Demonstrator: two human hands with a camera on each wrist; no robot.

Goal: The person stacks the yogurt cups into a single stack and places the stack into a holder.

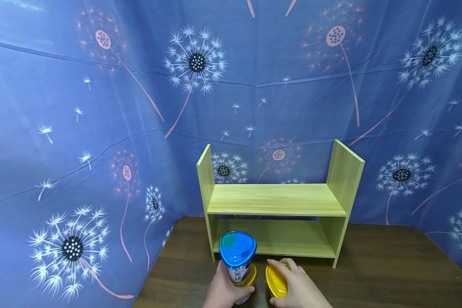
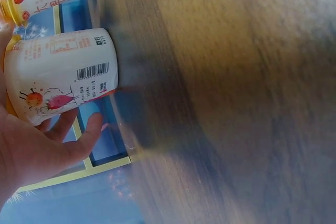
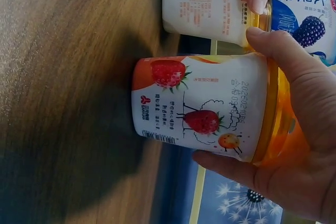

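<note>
Near the table's front edge, my left hand [image 1: 224,290] grips a white fruit cup [image 2: 63,66] with a yellow lid. On that lid stands a second cup [image 1: 237,252] with a blue lid, a blackberry printed on its side. My right hand [image 1: 302,285] holds another yellow-lidded cup [image 3: 202,106] round its lid, thumb on one side and fingers on the other. Strawberries are printed on this cup. Both lower cups are upright, side by side, with a small gap between them. Their bases are close to the tabletop.
A pale wooden two-tier shelf [image 1: 277,200] stands behind the hands on the dark wood table [image 1: 389,261]. Its upright side panels rise at left and right. A blue dandelion-print curtain [image 1: 262,107] hangs behind and to the left.
</note>
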